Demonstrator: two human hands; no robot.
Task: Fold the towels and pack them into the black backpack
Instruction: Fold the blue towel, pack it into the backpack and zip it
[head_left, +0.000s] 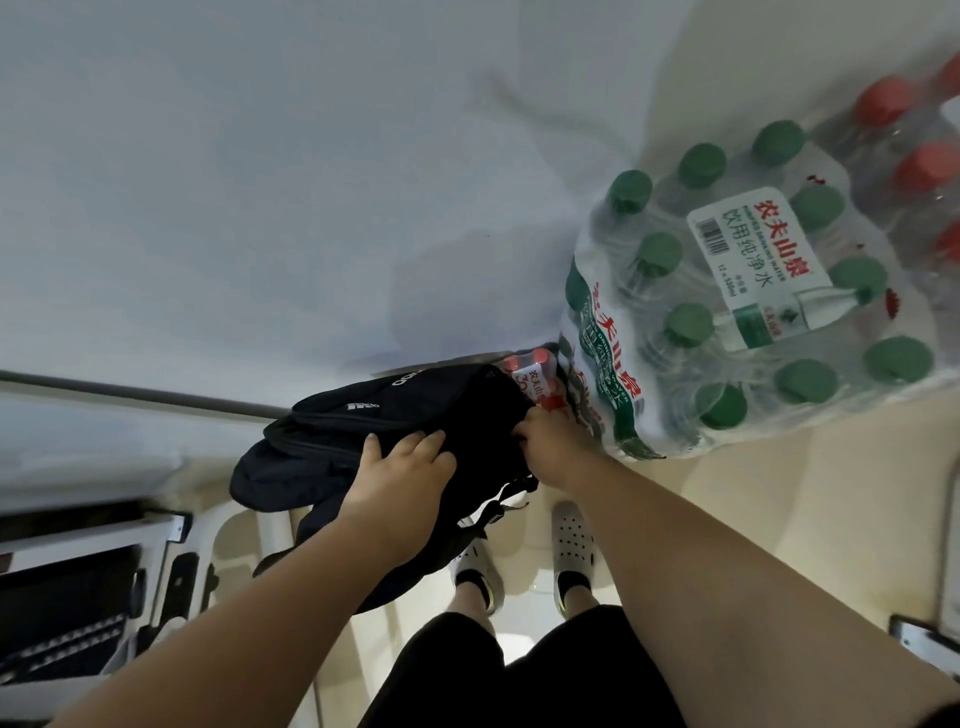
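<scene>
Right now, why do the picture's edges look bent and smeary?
Head view: the wide-angle lens bows straight edges and swells the forearms low in frame; the red-capped bottles at the right edge are smeared, yet the label on the green-capped water pack reads clearly; lighting is soft and dim, a faint shadow on the white surface above the black backpack.

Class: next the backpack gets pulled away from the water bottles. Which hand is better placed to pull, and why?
Probably the right hand: its fingers curl into an edge of the black backpack, beside the bottle pack. The left hand lies flat on top, better for steadying.
</scene>
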